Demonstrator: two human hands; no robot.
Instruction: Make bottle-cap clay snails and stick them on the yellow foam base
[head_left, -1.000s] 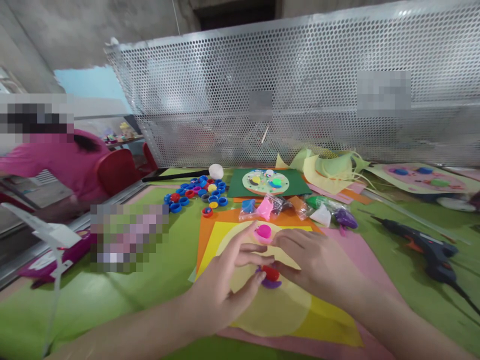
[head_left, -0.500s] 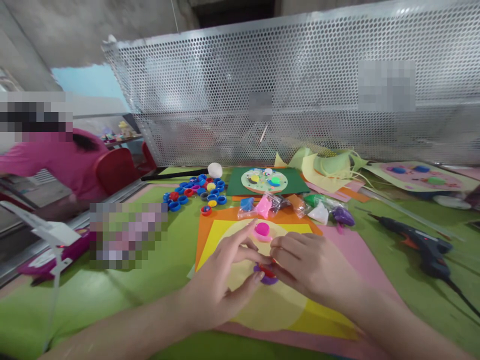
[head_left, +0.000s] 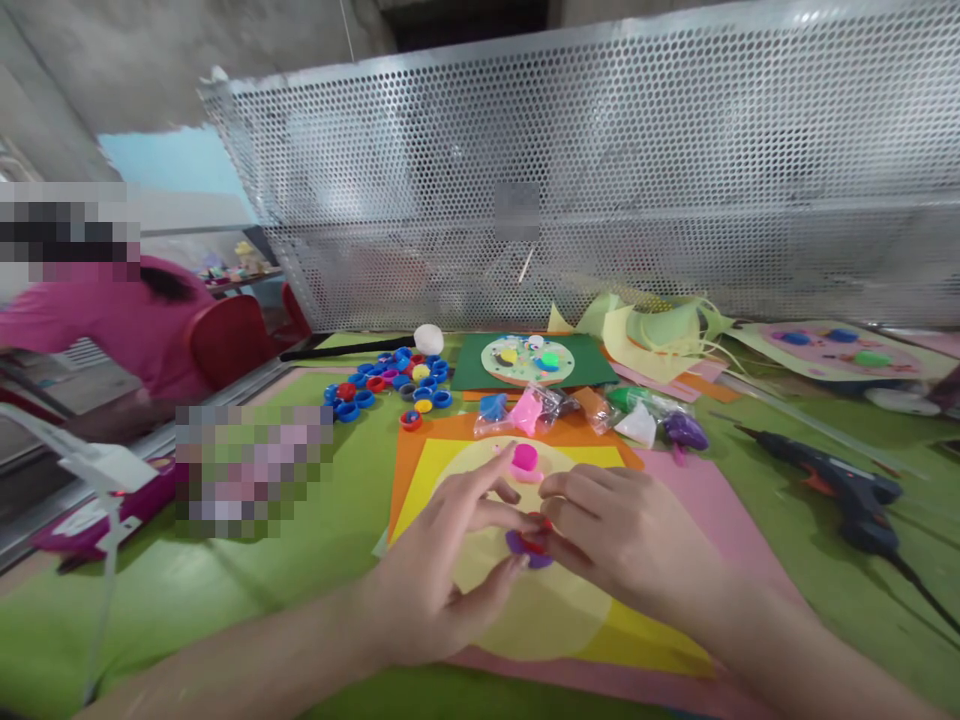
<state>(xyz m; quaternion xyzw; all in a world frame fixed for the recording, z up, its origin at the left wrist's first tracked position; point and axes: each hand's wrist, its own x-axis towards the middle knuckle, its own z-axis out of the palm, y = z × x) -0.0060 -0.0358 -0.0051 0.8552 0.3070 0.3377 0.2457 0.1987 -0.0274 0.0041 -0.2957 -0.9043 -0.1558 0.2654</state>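
Observation:
My left hand (head_left: 442, 570) and my right hand (head_left: 630, 535) meet over a pale yellow paper circle (head_left: 540, 610) that lies on stacked yellow, orange and pink sheets. Between their fingertips sits a small red piece (head_left: 534, 540) on a purple cap (head_left: 517, 545). Both hands pinch at the red piece. A pink cap with a magenta blob (head_left: 525, 462) lies on the circle just beyond the fingers.
Several small bags of coloured clay (head_left: 585, 412) lie behind the sheets, and a pile of bottle caps (head_left: 390, 385) sits at the back left. A glue gun (head_left: 832, 480) rests at the right. A perforated metal screen (head_left: 600, 170) closes the table's far side. A person in pink (head_left: 112, 320) sits at the left.
Both hands have closed in a little tighter on the red piece and purple cap. The view has shifted slightly; nothing else has moved.

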